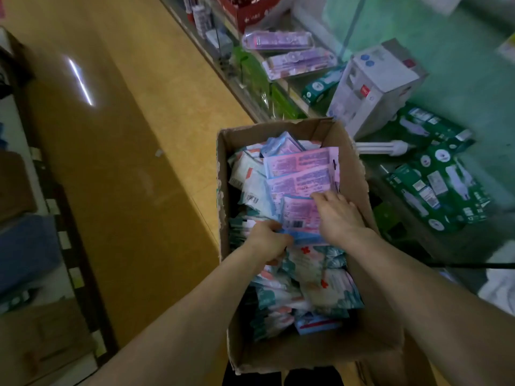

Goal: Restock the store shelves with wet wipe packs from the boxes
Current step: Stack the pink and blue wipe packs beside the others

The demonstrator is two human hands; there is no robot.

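An open cardboard box (pixel 359 174) stands on the floor in front of me, full of wet wipe packs. Pink packs (pixel 302 165) lie on top at the far end; white-and-teal packs (pixel 320 285) fill the near half. My left hand (pixel 269 242) is curled around the near edge of a small stack of pink and blue packs (pixel 299 215) in the middle of the box. My right hand (pixel 338 211) lies on top of the same stack, with its fingers spread over the pink packs.
A low glass shelf (pixel 479 87) runs along the right, holding a white carton (pixel 373 87), green boxes (pixel 437 176), purple blister packs (pixel 298 62) and a white tube (pixel 381 147). Yellow-brown floor (pixel 125 151) stretches to the left, bordered by another shelf unit (pixel 30 246).
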